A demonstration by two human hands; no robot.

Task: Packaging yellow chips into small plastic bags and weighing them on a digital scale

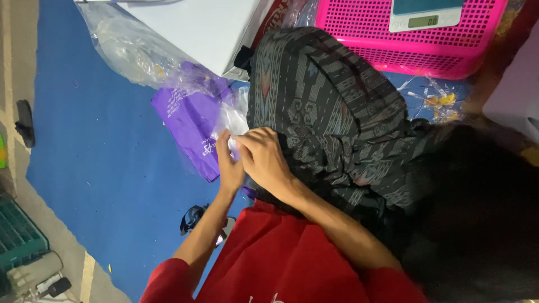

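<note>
Both hands meet, left hand (229, 168) and right hand (264, 160) pinching a clear plastic bag (233, 120) beside dark patterned woven cloth (331, 112); a purple bag (193, 120) lies just beyond the left hand, pink basket (393, 50) farther off

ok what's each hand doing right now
Left hand: fingers pinch the clear plastic wrapping.
Right hand: closed on the dark patterned woven cloth.

Looks like a small home packing spot on the floor: blue mat (106, 168), pink plastic basket (415, 47) holding a digital scale (425, 15), white box (202, 31), loose plastic wrappers (126, 47)
</note>
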